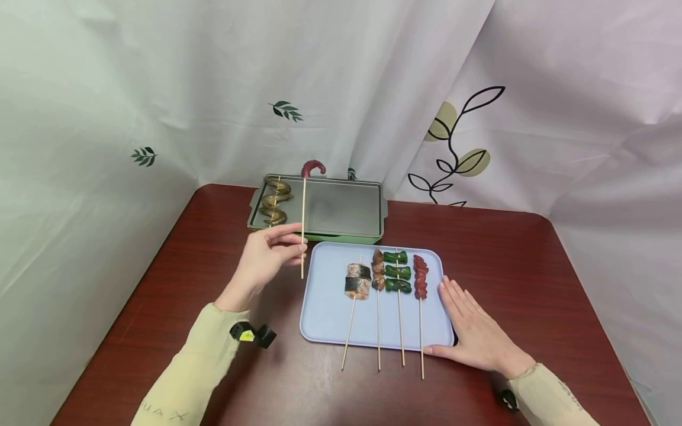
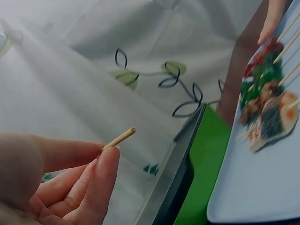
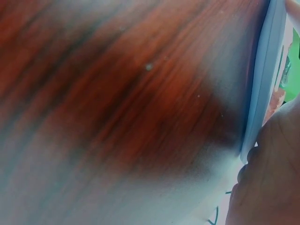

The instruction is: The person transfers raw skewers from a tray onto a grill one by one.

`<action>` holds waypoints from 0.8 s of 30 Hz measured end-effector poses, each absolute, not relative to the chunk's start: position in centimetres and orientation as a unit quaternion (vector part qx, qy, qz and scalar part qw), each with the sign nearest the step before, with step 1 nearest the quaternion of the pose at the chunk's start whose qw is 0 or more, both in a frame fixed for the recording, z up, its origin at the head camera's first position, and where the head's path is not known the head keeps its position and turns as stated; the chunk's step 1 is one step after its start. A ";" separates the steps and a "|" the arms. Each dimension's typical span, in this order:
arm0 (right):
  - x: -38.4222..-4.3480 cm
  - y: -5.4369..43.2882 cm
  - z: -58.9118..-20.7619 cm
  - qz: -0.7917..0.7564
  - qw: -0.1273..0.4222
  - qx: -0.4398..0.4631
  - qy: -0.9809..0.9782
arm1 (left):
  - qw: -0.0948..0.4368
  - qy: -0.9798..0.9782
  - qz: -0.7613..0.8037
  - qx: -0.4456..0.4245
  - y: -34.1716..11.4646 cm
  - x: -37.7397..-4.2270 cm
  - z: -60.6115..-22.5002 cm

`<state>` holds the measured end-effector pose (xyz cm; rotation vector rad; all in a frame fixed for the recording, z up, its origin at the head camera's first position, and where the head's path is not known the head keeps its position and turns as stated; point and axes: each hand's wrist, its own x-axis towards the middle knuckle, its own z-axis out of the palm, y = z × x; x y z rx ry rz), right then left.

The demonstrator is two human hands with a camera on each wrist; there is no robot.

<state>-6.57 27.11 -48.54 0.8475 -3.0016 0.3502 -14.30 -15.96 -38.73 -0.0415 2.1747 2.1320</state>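
Observation:
My left hand (image 1: 270, 254) pinches a wooden skewer tipped with a curled dark-red octopus tentacle (image 1: 312, 168). The skewer stands upright in the head view, its tentacle end over the back of the grey grill tray (image 1: 343, 207). In the left wrist view, the bare stick end (image 2: 123, 136) pokes out between thumb and fingertips. My right hand (image 1: 479, 337) lies with straight fingers along the right edge of the pale blue tray (image 1: 325, 319). On that tray are a fish skewer (image 1: 357, 280), a brown meat skewer (image 1: 378, 270), a green pepper skewer (image 1: 397, 272) and a red meat skewer (image 1: 420, 277).
A brownish spiral-shaped skewer (image 1: 274, 201) lies at the left end of the grill tray, which has a green base. Stick ends overhang the blue tray's front edge. The dark red wooden table (image 1: 495, 254) meets a white curtain (image 1: 341, 89) behind.

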 end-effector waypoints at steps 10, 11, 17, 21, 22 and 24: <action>-6.5 27.2 -48.6 0.111 0.013 0.276 -0.955 | 0.052 0.720 0.690 -0.049 -17.5 -17.7 -39.6; -6.5 27.2 -48.6 0.111 0.015 0.277 -0.954 | 0.054 0.719 0.691 -0.053 -17.5 -17.9 -39.7; -6.4 27.2 -48.7 0.111 0.023 0.281 -0.953 | 0.067 0.721 0.686 -0.066 -17.7 -18.5 -40.2; -6.4 27.2 -48.7 0.112 0.015 0.277 -0.954 | 0.072 0.722 0.685 -0.066 -17.7 -18.7 -40.7; -6.4 27.2 -48.6 0.111 0.012 0.276 -0.955 | 0.071 0.723 0.684 -0.067 -17.7 -18.7 -40.8; -6.5 27.2 -48.6 0.111 0.010 0.276 -0.955 | 0.070 0.725 0.682 -0.067 -17.8 -18.7 -40.9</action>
